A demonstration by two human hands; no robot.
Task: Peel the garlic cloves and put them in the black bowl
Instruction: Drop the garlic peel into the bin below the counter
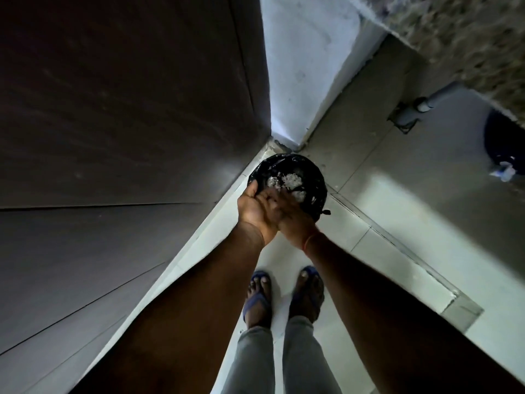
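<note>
Hands first: I see my left hand (257, 210), palm up and fingers relaxed, touching my right hand (294, 220), also slack, its fingers laid over the left palm. Both hover directly above a bin lined with a black bag (287, 182), pale garlic skins (289, 182) inside, in the floor's corner. No cloves or black bowl in sight; I judge I'm brushing off peel.

Colours shown: black bin liner (287, 177) holding whitish flaky peels (289, 182); pale grey-white floor tiles (355, 237); dark brown panelled door (119, 109); white wall (301, 66); speckled brown-grey stone worktop (468, 38); grey pipe (431, 100); blue sandals (257, 302); light grey trousers (306, 359); orange wrist thread (309, 240).
</note>
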